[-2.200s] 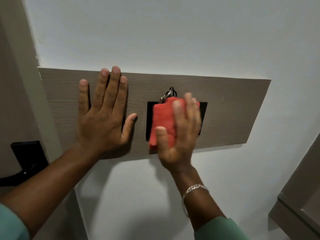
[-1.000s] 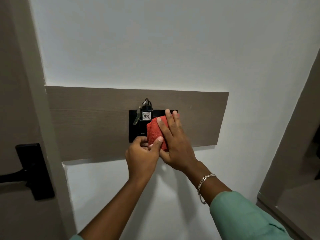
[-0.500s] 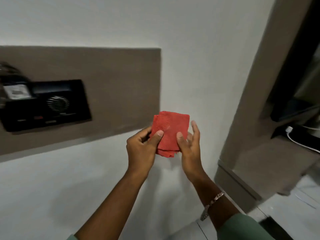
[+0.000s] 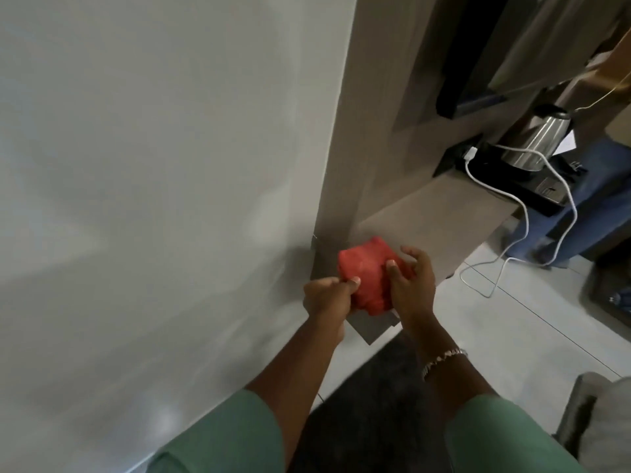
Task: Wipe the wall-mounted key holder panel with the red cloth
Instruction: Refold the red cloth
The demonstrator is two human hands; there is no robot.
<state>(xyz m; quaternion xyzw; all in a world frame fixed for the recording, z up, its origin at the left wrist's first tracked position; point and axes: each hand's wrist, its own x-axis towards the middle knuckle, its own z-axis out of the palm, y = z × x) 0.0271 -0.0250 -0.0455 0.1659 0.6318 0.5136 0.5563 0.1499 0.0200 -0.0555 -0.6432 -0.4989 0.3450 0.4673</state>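
Observation:
The red cloth [image 4: 367, 273] is bunched up between both my hands, held in the air in front of me, away from the wall. My left hand [image 4: 326, 295] pinches its lower left corner with thumb and fingers. My right hand [image 4: 411, 285] grips its right side, thumb on the front and fingers curled behind. The key holder panel is out of view; only bare white wall [image 4: 153, 165] fills the left half of the view.
A wood-grain desk [image 4: 430, 216] juts out at the right, with a steel kettle [image 4: 536, 141] on a black tray and a white cable [image 4: 519, 213] hanging to the tiled floor. A dark mat [image 4: 372, 411] lies below my arms. A grey seat edge [image 4: 594, 414] shows at lower right.
The view has swung right and down, so the panel has left the frame. Both hands have come off the wall and now hold the cloth, more crumpled, between them.

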